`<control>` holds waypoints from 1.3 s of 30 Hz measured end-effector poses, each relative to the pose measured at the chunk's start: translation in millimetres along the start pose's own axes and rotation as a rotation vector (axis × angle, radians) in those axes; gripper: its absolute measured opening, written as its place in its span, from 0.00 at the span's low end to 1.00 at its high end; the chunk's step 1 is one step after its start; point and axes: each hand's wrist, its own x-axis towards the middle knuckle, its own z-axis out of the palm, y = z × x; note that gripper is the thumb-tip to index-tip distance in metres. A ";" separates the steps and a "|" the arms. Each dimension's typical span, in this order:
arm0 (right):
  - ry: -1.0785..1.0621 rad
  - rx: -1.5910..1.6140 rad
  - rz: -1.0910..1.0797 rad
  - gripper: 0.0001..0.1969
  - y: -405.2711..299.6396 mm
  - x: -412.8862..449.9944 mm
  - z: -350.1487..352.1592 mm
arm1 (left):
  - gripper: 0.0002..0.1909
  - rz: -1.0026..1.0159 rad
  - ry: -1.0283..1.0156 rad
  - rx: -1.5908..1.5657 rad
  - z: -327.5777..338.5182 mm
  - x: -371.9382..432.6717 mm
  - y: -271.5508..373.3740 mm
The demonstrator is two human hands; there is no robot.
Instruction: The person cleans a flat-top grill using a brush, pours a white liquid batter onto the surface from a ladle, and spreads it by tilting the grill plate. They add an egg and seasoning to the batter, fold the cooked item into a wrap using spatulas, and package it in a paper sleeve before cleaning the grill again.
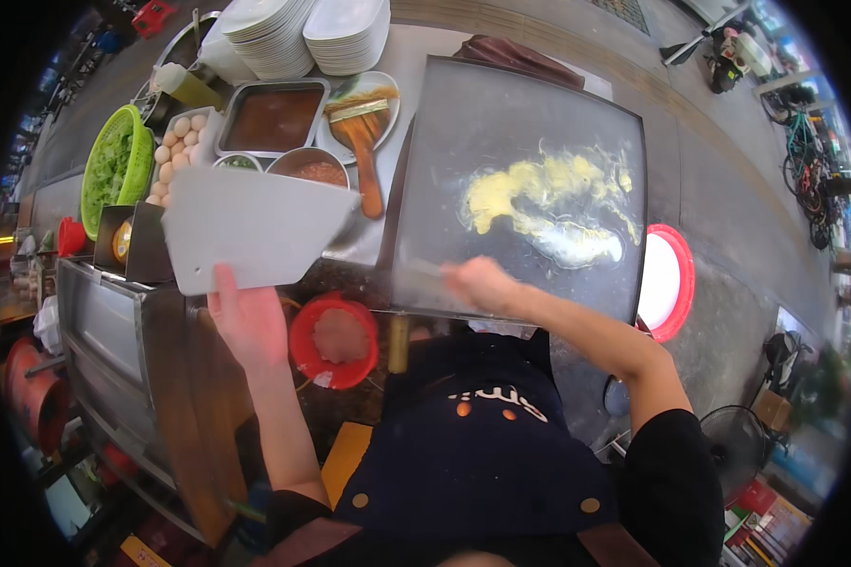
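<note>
My left hand (pixel 252 326) grips the lower edge of a flat pale grey sheet (pixel 255 227), with a small hole near one corner. It is raised over the front of the table, partly covering the sauce bowl and eggs behind. Over the near left part of a flat griddle (pixel 461 106), my right hand (pixel 481 283) is closed around a blurred flat tool (pixel 423 272), perhaps a scraper. Beyond that hand, beaten-looking egg (pixel 496 197) lies in an uneven yellow smear on the griddle, and a paler, whitish patch (pixel 574 242) sits at its near side.
Left of the griddle, a wide brush (pixel 366 142) rests on a plate beside a tray of brown sauce (pixel 273 119). Eggs (pixel 177 145), a green basket of lettuce (pixel 115 152) and stacked white plates (pixel 276 39) stand farther left. A red bucket (pixel 299 340) sits below the table edge.
</note>
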 end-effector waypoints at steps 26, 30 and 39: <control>0.395 -0.574 0.143 0.07 286.5 -109.6 -223.1 | 0.13 0.325 -1.396 1.868 223.5 72.6 -327.2; 0.426 -0.471 0.239 0.07 275.3 -81.6 -260.7 | 0.10 0.302 -1.291 1.678 230.9 125.8 -312.7; 0.613 -0.658 0.191 0.09 322.9 -10.3 -225.9 | 0.15 0.914 -1.149 1.756 194.2 117.6 -425.9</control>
